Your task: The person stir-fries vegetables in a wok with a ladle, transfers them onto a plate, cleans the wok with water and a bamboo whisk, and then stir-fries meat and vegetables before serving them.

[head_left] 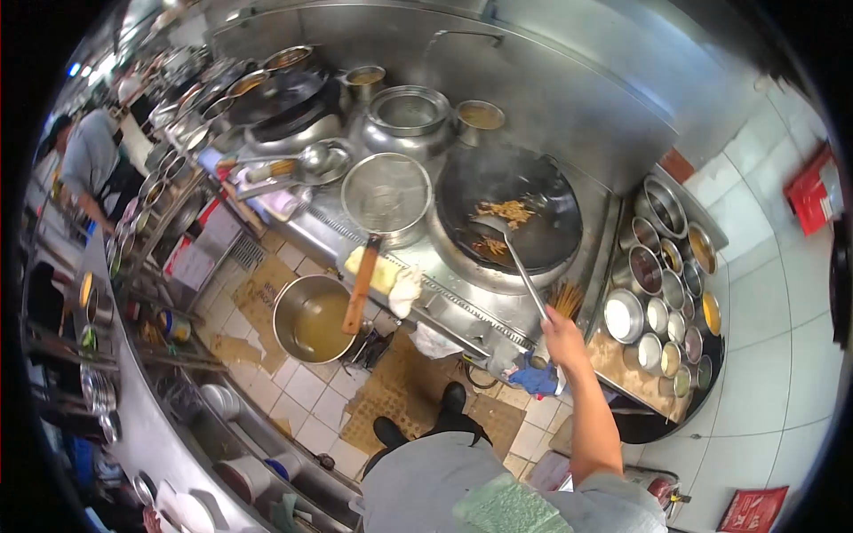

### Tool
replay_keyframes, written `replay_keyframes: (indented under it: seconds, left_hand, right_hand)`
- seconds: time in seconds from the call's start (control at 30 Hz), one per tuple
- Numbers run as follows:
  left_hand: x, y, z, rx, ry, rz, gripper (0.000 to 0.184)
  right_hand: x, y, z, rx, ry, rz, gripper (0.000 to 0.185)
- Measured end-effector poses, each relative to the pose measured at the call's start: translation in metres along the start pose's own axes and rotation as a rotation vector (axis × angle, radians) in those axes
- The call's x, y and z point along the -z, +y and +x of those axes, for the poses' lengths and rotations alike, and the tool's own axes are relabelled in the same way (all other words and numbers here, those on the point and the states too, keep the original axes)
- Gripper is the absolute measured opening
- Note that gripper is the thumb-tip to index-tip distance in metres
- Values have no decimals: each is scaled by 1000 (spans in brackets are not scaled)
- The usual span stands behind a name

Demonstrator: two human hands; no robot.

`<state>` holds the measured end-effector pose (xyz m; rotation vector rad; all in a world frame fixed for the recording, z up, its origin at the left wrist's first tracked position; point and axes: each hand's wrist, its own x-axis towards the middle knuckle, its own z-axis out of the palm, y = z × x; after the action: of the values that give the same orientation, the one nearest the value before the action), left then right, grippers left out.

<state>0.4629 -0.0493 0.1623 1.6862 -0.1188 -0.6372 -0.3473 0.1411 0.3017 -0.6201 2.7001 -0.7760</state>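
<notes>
My right hand [562, 338] is closed round the handle of a metal wok ladle [526, 274]. The ladle's head rests down inside a large black wok [551, 209], among shredded brownish food [506, 211] lying in the wok's middle. Faint steam hangs over the wok. Just beside my right hand, a bamboo wok brush [566, 300] stands at the stove's front edge, with a blue cloth [535, 379] below it. My left hand is out of view.
Left of the wok sits a round strainer [386, 195] with a wooden handle jutting over the front edge. Several seasoning containers [624, 315] stand at the right. A big pot of liquid [315, 320] is on the floor. Another person [93, 155] stands far left.
</notes>
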Motion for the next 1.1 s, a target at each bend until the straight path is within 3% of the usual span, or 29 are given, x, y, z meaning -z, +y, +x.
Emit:
replay_keyframes:
  seconds: [0.03,0.23,0.4,0.47,0.53,0.7,0.83,0.93,0.97,1.03,1.1]
  left_hand:
    - [-7,6,-8,-19,-12,27,43]
    - [-19,39,-43,-117,-59,115,41]
    - [-14,64,-60,-99,-294,115,40]
    - [-89,64,-131,-141,-196,-80,38]
    - [-142,48,-124,-159,-435,-211,37]
    - [-300,61,-278,-82,-712,-99,17]
    - [-411,25,-338,-4,-1105,3,14]
    - [-480,8,-411,45,-1324,81,10]
    - [-499,5,-439,71,-1385,96,10]
    - [-534,-3,-476,116,-1509,146,10]
    - [-566,-12,-502,167,-1616,172,11]
  right_hand:
    - [-8,11,27,53,47,-49,44]
    - [2,50,120,-106,236,197,45]
    - [-6,51,124,-221,-5,511,48]
    - [3,35,107,-238,-181,649,48]
    - [7,23,83,-269,-225,693,48]
    - [9,2,72,-504,-397,975,48]
    - [-1,10,99,-359,-146,580,48]
    - [18,-9,97,-408,-26,612,49]
    - [17,-12,95,-404,-14,478,47]
    - [-30,22,94,-293,110,277,47]
    - [-42,10,82,-289,128,285,47]
